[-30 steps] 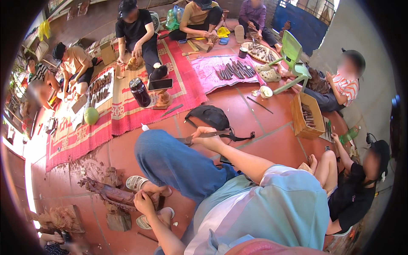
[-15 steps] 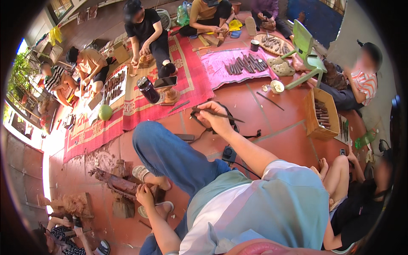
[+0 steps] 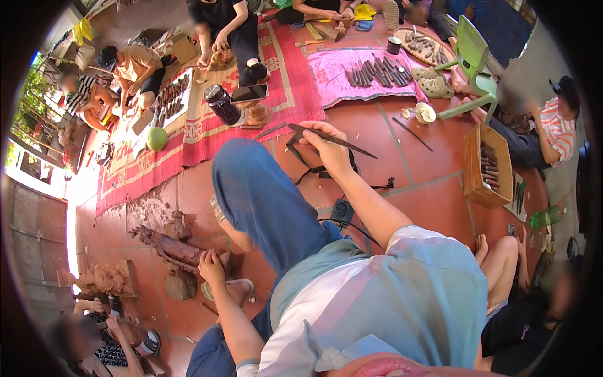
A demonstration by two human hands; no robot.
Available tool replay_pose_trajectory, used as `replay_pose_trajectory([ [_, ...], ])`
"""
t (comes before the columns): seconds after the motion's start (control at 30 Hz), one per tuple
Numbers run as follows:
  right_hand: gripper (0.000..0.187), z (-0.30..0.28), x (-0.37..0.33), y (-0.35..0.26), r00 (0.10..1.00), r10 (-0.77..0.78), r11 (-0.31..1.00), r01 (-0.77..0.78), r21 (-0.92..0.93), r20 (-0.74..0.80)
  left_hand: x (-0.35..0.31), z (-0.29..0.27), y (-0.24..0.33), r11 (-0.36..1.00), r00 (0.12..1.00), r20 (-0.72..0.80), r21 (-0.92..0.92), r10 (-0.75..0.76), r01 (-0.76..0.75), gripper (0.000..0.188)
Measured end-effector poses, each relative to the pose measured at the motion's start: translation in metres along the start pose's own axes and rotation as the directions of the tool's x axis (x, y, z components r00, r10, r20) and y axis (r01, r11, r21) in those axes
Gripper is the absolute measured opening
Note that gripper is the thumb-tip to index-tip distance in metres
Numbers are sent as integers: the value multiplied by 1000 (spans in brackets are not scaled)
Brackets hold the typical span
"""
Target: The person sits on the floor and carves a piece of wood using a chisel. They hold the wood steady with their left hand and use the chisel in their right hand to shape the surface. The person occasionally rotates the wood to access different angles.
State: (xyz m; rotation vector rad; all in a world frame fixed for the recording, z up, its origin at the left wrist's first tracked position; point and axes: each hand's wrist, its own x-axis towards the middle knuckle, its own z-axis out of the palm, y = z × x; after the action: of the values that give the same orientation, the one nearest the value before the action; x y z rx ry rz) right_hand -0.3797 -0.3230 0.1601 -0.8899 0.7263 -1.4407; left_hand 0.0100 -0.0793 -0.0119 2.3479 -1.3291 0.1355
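Note:
In my right hand (image 3: pixel 323 146) is a long dark slim tool (image 3: pixel 352 148), tapered toward its right end, pinched by its middle and raised over the tiled floor beyond my knee. My left hand (image 3: pixel 212 267) curls around the near end of a reddish-brown wood carving (image 3: pixel 176 249), which lies slantwise on rough wooden blocks (image 3: pixel 181 281). The carving's far end is gnarled and branch-like. A black strap (image 3: pixel 308 168) shows just below my right hand, partly hidden by it.
A red patterned mat (image 3: pixel 201 154) bears a dark jar (image 3: pixel 221 103) and a phone on a wooden stand (image 3: pixel 257 115). Many tools lie on a pink cloth (image 3: pixel 333 94). A wooden box of tools (image 3: pixel 474 166) and green chair (image 3: pixel 471 56) stand right. Several people sit around.
My right hand has risen away from me with the tool, which now shows more of its length. My left hand stays on the carving. The whole view has shifted slightly.

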Motion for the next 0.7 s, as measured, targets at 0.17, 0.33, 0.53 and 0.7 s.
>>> replay_pose_trajectory([
  [0.17, 19, 4, 24, 3, 979, -188, 970, 173, -170, -78, 2, -5, 4, 1000, 999, 43, -25, -12, 13, 21],
  [0.33, 21, -28, 68, 6, 957, -275, 961, 271, -57, -93, 9, -24, 12, 997, 994, -86, 20, 72, -71, 22],
  [0.53, 24, 0, 85, 26, 975, -219, 973, 221, 69, -32, 18, -28, 20, 984, 949, 273, 122, -160, 131, 23],
  [0.7, 20, 43, 80, 47, 973, -190, 979, 197, -44, 128, 41, -14, 35, 952, 844, 482, 287, -237, 104, 27],
])
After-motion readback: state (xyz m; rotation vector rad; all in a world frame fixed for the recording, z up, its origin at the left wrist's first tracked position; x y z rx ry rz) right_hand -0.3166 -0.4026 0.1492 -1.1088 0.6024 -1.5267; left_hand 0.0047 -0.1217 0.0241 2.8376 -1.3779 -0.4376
